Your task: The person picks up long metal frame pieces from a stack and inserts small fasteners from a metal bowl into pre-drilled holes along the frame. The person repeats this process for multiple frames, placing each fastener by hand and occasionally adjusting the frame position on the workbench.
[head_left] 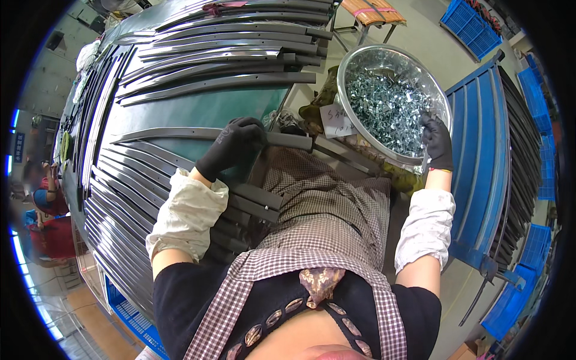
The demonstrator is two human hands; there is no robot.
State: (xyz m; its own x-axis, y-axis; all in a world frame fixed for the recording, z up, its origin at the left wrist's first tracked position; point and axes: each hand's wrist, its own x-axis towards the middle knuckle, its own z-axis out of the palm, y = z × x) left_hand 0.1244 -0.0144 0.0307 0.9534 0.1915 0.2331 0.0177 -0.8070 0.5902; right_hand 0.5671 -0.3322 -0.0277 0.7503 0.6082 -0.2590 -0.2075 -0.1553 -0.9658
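The left hand [235, 143], in a black glove, is closed around one dark strip [174, 133]. This strip lies crosswise under the hand, and its nearer end passes to the right of the hand, beyond the edge of the green tabletop [240, 103]. The right hand [437, 141], also gloved in black, is with bent fingers at the right side of a metal bowl [384, 54], over many small metal pieces [387, 102]; I cannot tell if it holds one of them. Both forearms wear white sleeves [189, 210]. Farther than the left hand, more dark bars [216, 90] lie in rows; to its left and nearer to the body there is another row [132, 210]. Between the two hands, a paper label [337, 121] is beside the bowl. Below the hands is a checked apron [324, 210]. To the right of the right hand stands a blue rack [480, 144].
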